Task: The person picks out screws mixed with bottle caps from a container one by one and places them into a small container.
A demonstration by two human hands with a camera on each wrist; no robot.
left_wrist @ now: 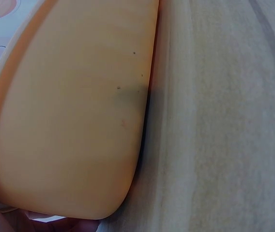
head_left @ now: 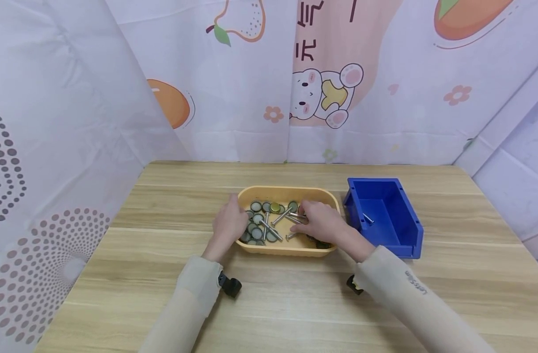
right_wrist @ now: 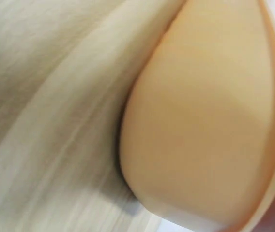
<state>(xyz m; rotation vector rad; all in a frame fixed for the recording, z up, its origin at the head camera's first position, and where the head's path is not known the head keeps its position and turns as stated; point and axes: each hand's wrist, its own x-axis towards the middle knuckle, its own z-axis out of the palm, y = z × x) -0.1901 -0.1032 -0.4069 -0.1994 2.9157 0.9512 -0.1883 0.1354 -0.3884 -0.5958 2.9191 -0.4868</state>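
Note:
A shallow yellow-orange plastic tub holds bottle caps and several metal screws. My left hand grips the tub's left end, its fingers at the rim; the left wrist view shows the tub's outer wall with fingers at its lower corner. My right hand reaches over the right rim into the tub. Its thumb and fingers stand apart, right at some screws. In the right wrist view the tub's wall hides most of that hand.
To the right of the tub stands a blue open-front bin with one screw inside. Both stand on a wood-grain table. A printed curtain hangs along its back edge, and patterned cloth covers the left side.

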